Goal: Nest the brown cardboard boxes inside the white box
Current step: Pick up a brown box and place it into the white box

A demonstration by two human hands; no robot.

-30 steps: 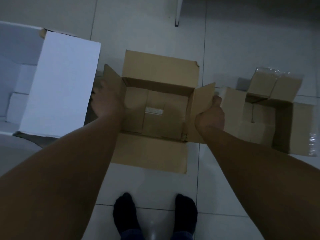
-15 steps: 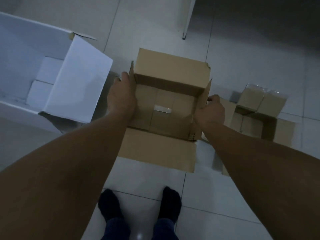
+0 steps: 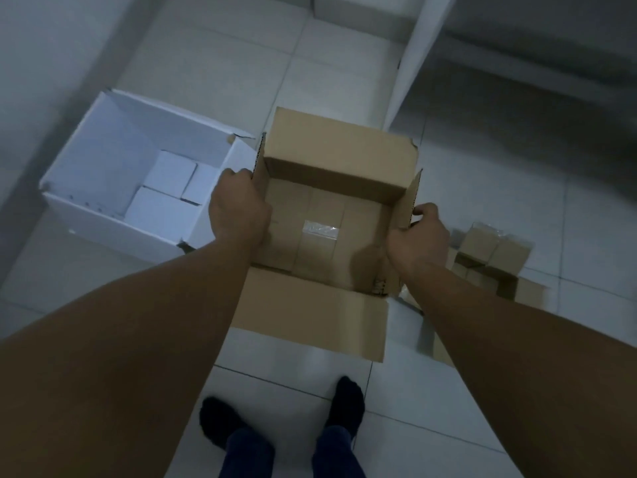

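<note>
The larger brown box (image 3: 331,232) is held open-topped between both hands, directly in front of the person and above the tiled floor (image 3: 213,70). The left hand (image 3: 239,210) is clamped on the box's left side flap, with the fingers curled over its upper edge near the far corner; the box body lies immediately to the right of that hand. The right hand (image 3: 418,236) is closed on the right side flap, the thumb being seen on the inner face and the other fingers wrapped behind it, so the box lies just to its left. The near flap (image 3: 310,319) is spread outward toward the person, and the far flap (image 3: 339,148) is raised. A strip of clear tape (image 3: 319,230) is seen on the box's inner floor.

The white box (image 3: 113,174) is placed on the floor to the left of the held box, open-topped, with its near-right corner just beside the left forearm. Its right-hand wall is partly hidden behind the left hand and the brown box's corner, so contact between the two boxes cannot be judged.

A smaller brown box (image 3: 489,267) is seen on the floor to the right, partly hidden behind the right wrist and forearm. Two dark-socked feet (image 3: 346,403) are seen below the near flap.
</note>
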